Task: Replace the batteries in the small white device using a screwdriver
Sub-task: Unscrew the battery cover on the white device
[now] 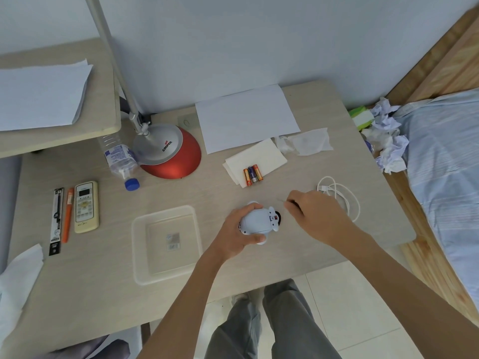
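Note:
The small white device (257, 221) rests on the table near its front edge, gripped by my left hand (237, 233) from the left and below. A small red and black part shows at the device's right end. My right hand (315, 212) is just right of the device, its fingers pinched on a thin screwdriver (282, 202) whose metal tip points left, above the device. Three batteries (252, 175), orange and dark blue, lie side by side on a folded white napkin (255, 161) behind the device.
A clear plastic tray (166, 244) sits left of the device. A coiled white cable (339, 196) lies behind my right hand. Farther left are a remote control (86, 206), an orange pen (68, 215), a lying water bottle (120, 160) and a red lamp base (169, 151). Paper sheet (246, 116) at the back.

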A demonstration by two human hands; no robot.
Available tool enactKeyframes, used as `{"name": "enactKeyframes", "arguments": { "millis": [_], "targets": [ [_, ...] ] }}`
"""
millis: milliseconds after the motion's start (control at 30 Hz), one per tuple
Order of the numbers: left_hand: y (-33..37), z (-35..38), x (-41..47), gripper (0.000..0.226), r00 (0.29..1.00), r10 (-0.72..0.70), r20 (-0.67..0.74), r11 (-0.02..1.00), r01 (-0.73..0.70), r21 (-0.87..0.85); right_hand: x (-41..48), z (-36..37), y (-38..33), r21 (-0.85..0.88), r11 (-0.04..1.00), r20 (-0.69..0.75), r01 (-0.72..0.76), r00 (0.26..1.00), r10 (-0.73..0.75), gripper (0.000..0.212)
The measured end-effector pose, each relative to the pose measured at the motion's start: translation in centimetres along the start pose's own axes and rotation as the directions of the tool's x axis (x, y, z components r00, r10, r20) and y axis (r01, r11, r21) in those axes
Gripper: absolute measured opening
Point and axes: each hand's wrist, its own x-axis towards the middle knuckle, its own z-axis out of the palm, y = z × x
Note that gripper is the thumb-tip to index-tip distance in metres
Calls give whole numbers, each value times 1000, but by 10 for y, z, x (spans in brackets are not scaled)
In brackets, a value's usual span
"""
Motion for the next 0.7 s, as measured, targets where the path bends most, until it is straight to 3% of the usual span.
{"name": "enactKeyframes", "arguments": {
  "millis": [200, 533, 700],
  "targets": [
    [4, 1, -4, 73, 1000, 12, -10, 999, -12, -36, 2, 19, 8, 176, 973, -215, -150, 959, 187, 26],
    [5, 1, -6, 73, 1000, 6, -24, 998, -8, -70, 13, 76, 24, 250, 930, -246, -270, 911, 330, 17],
    [5, 0, -8, 73, 999, 8, -35, 995, -12, -99, 18, 89, 23, 184, 929, -243, -321, 901, 360, 20]
  ]
}}
